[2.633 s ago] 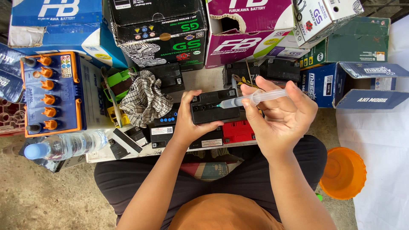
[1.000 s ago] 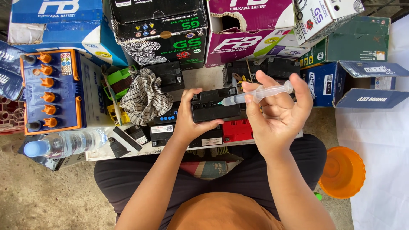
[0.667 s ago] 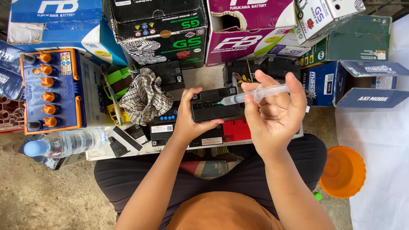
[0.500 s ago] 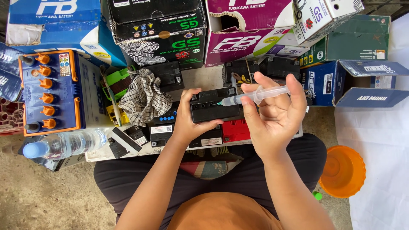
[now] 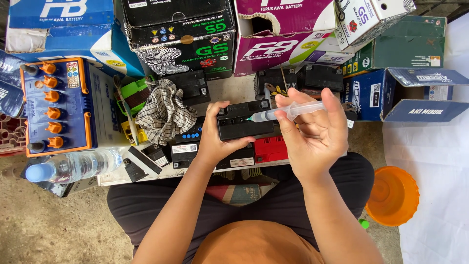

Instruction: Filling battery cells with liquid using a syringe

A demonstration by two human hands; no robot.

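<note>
My left hand (image 5: 218, 138) grips the near edge of a small black battery (image 5: 244, 122) lying on a low board in front of my crossed legs. My right hand (image 5: 312, 132) holds a clear plastic syringe (image 5: 286, 112) almost level, its tip pointing left onto the top of that battery. A red battery (image 5: 269, 148) lies just below the black one, partly under my right hand.
A checked rag (image 5: 165, 112) lies left of the battery. A large blue battery with orange caps (image 5: 56, 107) and a water bottle (image 5: 73, 166) sit at the left. Cardboard battery boxes (image 5: 178, 36) line the back. An orange bowl (image 5: 392, 195) stands at the right on a white sheet.
My right hand has tilted and shifted the syringe slightly, keeping its tip at the black battery's top. My left hand has stayed on the battery.
</note>
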